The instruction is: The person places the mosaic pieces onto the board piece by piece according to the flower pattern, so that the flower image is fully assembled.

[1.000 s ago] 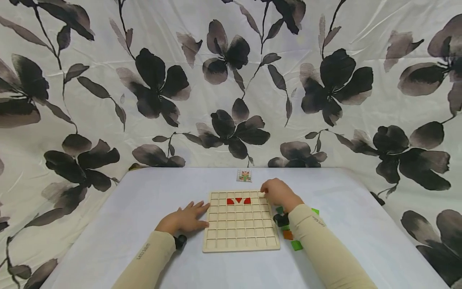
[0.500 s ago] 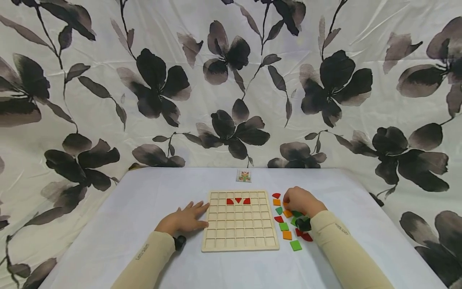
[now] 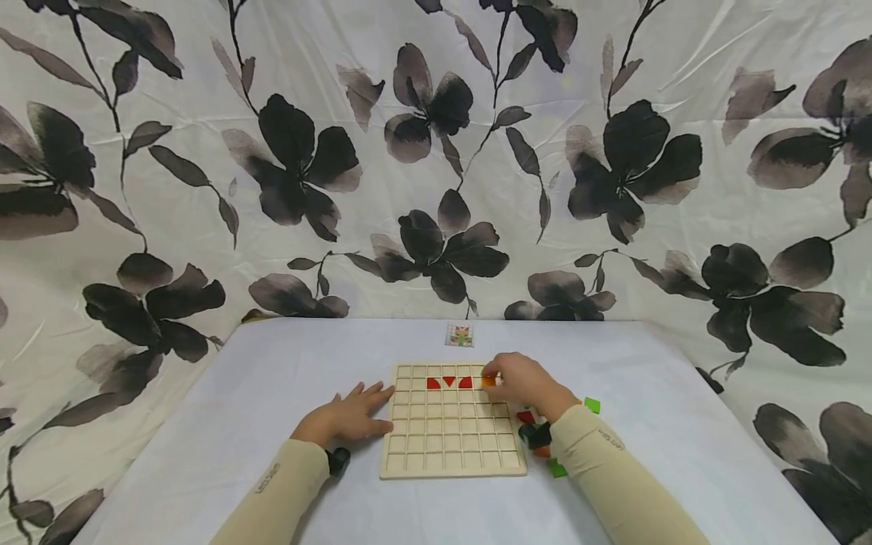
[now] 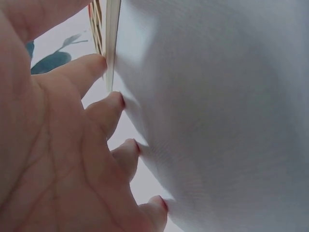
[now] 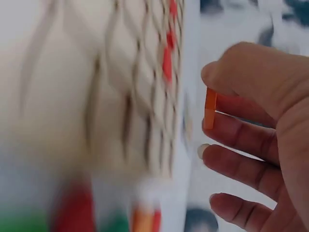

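Observation:
My right hand [image 3: 527,384] pinches an orange square tile [image 5: 210,108] between thumb and fingers, over the right part of the wooden grid board [image 3: 450,435]. Three red tiles lie in the board's upper rows: a quarter-round piece [image 3: 433,384], a triangle [image 3: 449,381] and another quarter-round piece [image 3: 465,383]. At the board's left edge my left hand [image 3: 347,416] lies with spread fingers, its fingertips touching the frame. In the left wrist view, the board's edge [image 4: 112,43] rises beside the fingers [image 4: 91,67].
Loose tiles lie right of the board, partly hidden by my right arm; a green square [image 3: 592,406] and a red piece [image 3: 525,417] show. A small pattern card [image 3: 459,335] sits behind the board on the white table [image 3: 327,341]. A floral cloth [image 3: 436,151] hangs behind.
My right hand went from the board's upper right corner to the loose tiles, then came back over the board with an orange tile. The left hand stayed at the board's edge.

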{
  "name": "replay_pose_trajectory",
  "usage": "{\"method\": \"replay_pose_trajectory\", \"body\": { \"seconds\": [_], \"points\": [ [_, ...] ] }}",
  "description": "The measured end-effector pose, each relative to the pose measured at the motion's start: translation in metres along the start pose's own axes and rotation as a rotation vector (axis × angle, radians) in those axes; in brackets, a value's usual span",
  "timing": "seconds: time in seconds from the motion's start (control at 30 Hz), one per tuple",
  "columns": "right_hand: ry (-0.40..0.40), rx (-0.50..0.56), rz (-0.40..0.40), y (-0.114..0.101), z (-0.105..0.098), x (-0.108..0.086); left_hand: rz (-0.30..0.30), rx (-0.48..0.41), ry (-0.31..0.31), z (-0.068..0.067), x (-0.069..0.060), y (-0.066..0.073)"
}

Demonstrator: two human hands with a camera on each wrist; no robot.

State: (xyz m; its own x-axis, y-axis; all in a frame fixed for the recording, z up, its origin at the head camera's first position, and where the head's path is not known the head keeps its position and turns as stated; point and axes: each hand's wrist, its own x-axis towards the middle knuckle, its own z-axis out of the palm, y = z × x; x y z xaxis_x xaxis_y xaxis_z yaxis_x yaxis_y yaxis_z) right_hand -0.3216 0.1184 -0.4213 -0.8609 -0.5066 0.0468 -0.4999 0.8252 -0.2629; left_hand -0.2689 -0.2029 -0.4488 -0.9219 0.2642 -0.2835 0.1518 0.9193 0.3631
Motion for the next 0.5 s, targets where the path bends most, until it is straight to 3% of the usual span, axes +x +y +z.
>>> {"method": "replay_pose_trajectory", "body": {
  "seconds": [0.1, 0.27, 0.5],
  "points": [
    [0.003, -0.003, -0.096, -0.024, 0.012, 0.007, 0.009, -0.010, 0.005, -0.001, -0.001, 0.000],
    [0.018, -0.108, -0.211, -0.046, 0.027, 0.016, 0.006, -0.020, 0.010, -0.002, -0.002, 0.000],
    [0.054, -0.160, -0.245, -0.052, 0.037, 0.024, 0.004, -0.026, 0.016, 0.000, -0.002, 0.000]
  ]
}}
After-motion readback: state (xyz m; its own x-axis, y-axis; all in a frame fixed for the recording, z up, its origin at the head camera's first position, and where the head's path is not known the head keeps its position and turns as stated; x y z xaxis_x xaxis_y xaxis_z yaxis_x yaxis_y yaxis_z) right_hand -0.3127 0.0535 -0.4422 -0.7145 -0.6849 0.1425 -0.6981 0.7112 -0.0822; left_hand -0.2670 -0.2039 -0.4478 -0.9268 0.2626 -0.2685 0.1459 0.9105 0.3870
